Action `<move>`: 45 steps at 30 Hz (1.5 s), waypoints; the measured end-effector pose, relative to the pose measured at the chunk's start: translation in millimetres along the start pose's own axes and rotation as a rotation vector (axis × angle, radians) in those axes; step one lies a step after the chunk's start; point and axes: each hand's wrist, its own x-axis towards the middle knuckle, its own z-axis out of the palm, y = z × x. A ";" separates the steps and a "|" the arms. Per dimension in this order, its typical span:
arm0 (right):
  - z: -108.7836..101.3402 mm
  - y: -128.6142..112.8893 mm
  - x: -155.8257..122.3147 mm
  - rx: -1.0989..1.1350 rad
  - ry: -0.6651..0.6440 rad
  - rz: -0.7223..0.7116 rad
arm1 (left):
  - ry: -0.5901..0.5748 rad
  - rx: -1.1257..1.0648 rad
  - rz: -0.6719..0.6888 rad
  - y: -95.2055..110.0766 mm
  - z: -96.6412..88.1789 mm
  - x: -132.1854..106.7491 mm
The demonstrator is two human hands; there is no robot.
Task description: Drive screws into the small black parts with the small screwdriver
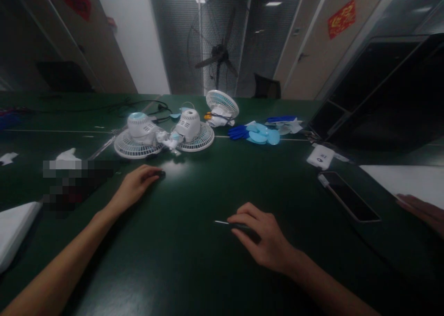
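My right hand [265,235] is closed round the dark handle of a small screwdriver [245,230], whose thin metal shaft points left just above the green table [194,269]. Farther left and forward, my left hand [138,184] pinches a small dark piece [162,173] between thumb and fingertips; its kind cannot be made out. Just beyond that hand lie two small white fans, a left one [140,133] and a right one [190,131], both with their grilles down and motor housings up. A third fan [222,108] leans tilted behind them, its cable across its base.
Light-blue fan blades [262,134] and blue gloves [237,132] lie right of the fans. A phone [348,198] and a white box [321,157] are at the right, near another person's hand [421,212]. Black cables [121,105] run along the back left. A large black screen [381,94] stands at right.
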 end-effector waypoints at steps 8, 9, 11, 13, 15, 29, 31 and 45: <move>0.0 1.2 -0.5 0.009 -0.017 0.006 | -0.075 -0.148 -0.099 -41.8 -27.1 -3.7; 0.1 1.5 -0.7 0.008 -0.018 0.007 | -0.087 -0.119 -0.090 -43.6 -30.6 -4.0; 0.2 2.1 -0.9 0.006 -0.024 0.010 | -0.102 -0.051 -0.076 -45.6 -36.5 -4.0; 0.0 2.2 -0.9 0.010 -0.026 0.009 | -0.104 -0.002 -0.064 -46.0 -40.1 -3.4; -0.5 1.8 -0.7 0.019 -0.027 0.005 | -0.094 0.027 -0.048 -45.7 -42.0 -2.8; -1.5 -0.7 1.0 0.017 -0.021 0.006 | 0.082 -0.036 -0.107 -20.0 -28.1 1.8; -2.1 -1.8 1.5 0.021 -0.018 0.004 | 0.060 -0.029 -0.105 -18.1 -23.3 3.9; -2.3 -2.8 1.8 -0.014 -0.020 0.001 | -0.012 -0.092 -0.181 -13.1 -22.4 2.0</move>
